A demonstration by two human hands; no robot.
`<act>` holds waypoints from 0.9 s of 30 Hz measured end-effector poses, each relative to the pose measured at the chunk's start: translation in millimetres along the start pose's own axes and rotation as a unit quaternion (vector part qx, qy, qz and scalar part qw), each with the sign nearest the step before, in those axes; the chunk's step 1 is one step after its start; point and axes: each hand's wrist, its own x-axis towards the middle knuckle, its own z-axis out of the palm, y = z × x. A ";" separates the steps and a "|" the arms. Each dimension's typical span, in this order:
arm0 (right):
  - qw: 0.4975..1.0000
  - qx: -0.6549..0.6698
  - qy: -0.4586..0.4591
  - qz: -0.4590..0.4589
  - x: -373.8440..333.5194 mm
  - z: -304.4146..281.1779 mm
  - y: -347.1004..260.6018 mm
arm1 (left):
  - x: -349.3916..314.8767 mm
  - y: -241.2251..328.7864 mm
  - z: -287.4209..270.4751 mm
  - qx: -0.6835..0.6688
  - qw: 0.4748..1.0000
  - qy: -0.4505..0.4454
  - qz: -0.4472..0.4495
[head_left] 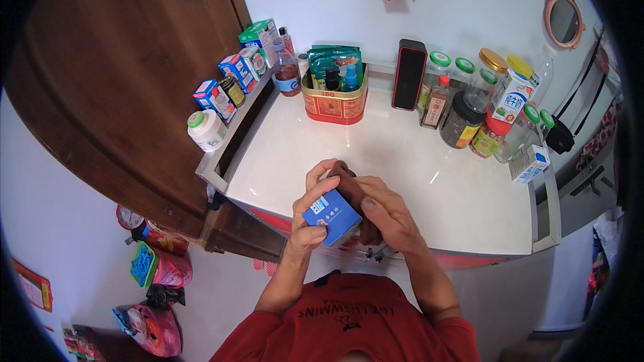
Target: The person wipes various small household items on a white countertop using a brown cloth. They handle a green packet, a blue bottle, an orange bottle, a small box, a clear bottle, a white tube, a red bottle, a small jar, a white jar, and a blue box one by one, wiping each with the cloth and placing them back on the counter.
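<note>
Over the near edge of the white tabletop, my left hand [310,218] grips a small blue box [335,218], its thumb and fingers on the box's left side. A brown cloth [351,188] lies bunched against the far right side of the box. My right hand [391,218] is closed on this cloth, thumb on top, pressing it toward the box. Part of the cloth hangs below the right hand, beside the box. The right fingertips are hidden behind the cloth.
A red and gold tin [335,107] holding bottles and a green packet stands at the back. Right of it are a black speaker [409,75] and several jars [463,121]. Small boxes and a white bottle [206,130] line the left ledge. A milk carton [530,163] sits far right.
</note>
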 end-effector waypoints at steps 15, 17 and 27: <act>0.943 0.258 0.150 0.147 -16.3 37.2 33.1 | 9.9 -15.2 24.5 -0.040 0.949 0.313 -0.015; 0.918 0.321 0.164 0.165 -15.7 38.9 35.4 | 12.3 -17.4 24.5 -0.048 0.949 0.310 -0.012; 0.914 0.308 0.179 0.196 -5.9 5.2 21.6 | 18.6 6.2 -13.3 0.029 0.996 0.048 -0.064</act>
